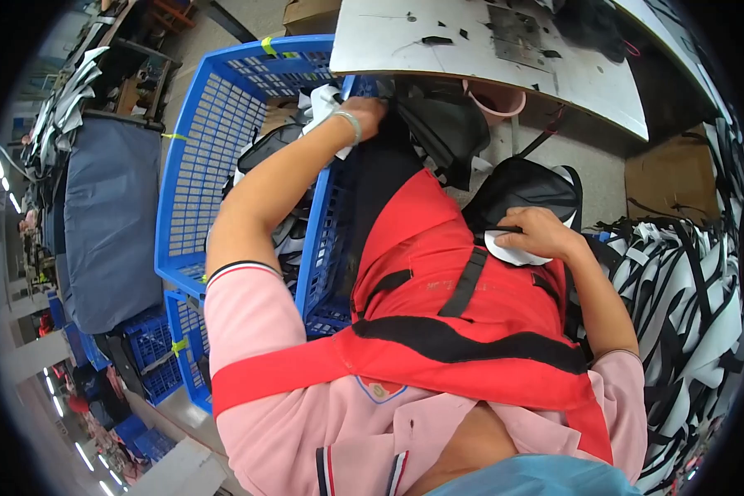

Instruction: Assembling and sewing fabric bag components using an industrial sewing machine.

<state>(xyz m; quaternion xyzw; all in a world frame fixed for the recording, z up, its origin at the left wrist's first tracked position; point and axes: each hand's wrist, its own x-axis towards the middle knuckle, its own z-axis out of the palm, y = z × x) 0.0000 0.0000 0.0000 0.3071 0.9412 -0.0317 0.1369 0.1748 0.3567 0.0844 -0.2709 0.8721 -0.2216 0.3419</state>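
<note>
White fabric piece [511,251] sits at right, over the red apron [417,240]. Blue basket [186,231] at left holds black and white pieces [273,147]; white table [388,41] juts over a pink bucket [511,106]. Left hand [365,116] is by the basket, can't tell its fingers; right hand [541,231] has thumb and fingers clamped on that white piece.

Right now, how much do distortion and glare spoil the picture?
Head view: corners black, the front edge of the white table bowed; lamps along the view's left rim glare white; the right hand shows clearly, the left hand less so.
</note>
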